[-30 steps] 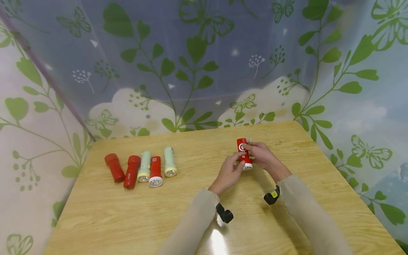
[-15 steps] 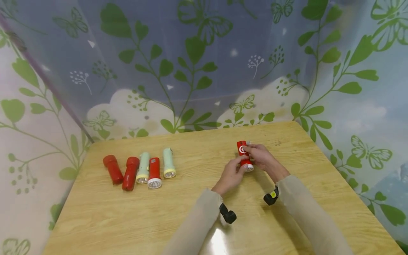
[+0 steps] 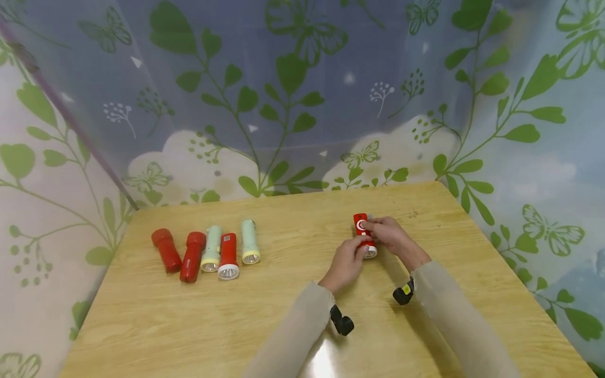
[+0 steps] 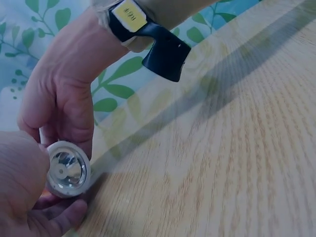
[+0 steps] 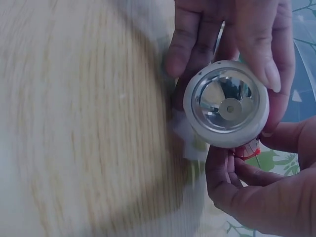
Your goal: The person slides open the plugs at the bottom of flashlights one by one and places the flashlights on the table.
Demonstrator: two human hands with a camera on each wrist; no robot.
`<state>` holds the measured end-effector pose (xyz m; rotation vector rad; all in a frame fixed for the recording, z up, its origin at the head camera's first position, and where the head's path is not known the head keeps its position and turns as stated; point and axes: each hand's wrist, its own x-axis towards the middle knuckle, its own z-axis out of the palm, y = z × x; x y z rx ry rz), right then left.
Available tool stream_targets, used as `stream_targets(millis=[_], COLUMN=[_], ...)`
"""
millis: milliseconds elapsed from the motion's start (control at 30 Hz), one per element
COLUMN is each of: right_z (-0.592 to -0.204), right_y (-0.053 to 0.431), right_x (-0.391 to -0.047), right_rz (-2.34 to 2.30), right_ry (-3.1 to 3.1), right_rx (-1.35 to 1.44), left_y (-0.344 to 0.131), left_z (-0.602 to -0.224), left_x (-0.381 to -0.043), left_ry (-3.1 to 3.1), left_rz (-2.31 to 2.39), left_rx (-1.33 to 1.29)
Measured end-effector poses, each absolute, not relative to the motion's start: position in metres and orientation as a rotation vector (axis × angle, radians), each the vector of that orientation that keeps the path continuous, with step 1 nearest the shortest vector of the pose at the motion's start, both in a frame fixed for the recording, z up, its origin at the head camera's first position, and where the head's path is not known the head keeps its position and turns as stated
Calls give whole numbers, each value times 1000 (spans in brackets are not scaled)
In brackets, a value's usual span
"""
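A red flashlight [image 3: 361, 219] with a white head and a round white mark is held by both hands over the right part of the table. My left hand [image 3: 346, 261] grips it near the head, thumb and fingers on either side. The right hand [image 3: 390, 235] pinches the body higher up, its thumb by the white mark. Beside the top of the body a small silvery piece [image 3: 370, 217] shows, partly behind the right fingers. In the right wrist view the reflector [image 5: 229, 106] faces the camera, and much of the red body is hidden behind it.
Several other flashlights lie at the left of the wooden table [image 3: 283, 310]: two all-red ones [image 3: 166, 251], two pale green ones [image 3: 250, 241], and a red one with a white rim [image 3: 229, 255]. Patterned curtains [image 3: 302, 121] stand behind the table and at its sides.
The held flashlight has come slightly down toward the person, and both hands have moved with it. Less of the silvery piece shows beside it. The flashlights on the left still lie in their group.
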<state>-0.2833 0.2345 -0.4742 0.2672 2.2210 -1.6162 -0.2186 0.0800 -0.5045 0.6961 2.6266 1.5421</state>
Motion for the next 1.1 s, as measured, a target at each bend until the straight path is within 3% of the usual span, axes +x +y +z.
stream_targets(millis=[1100], right_z=[-488], right_y=[240], right_x=[-279], right_rz=[-1410], right_ry=[2455], right_rx=[293], left_y=[86], left_z=[-518], left_x=[-225], left_ry=[2713], left_rz=[1383], left_rx=[665])
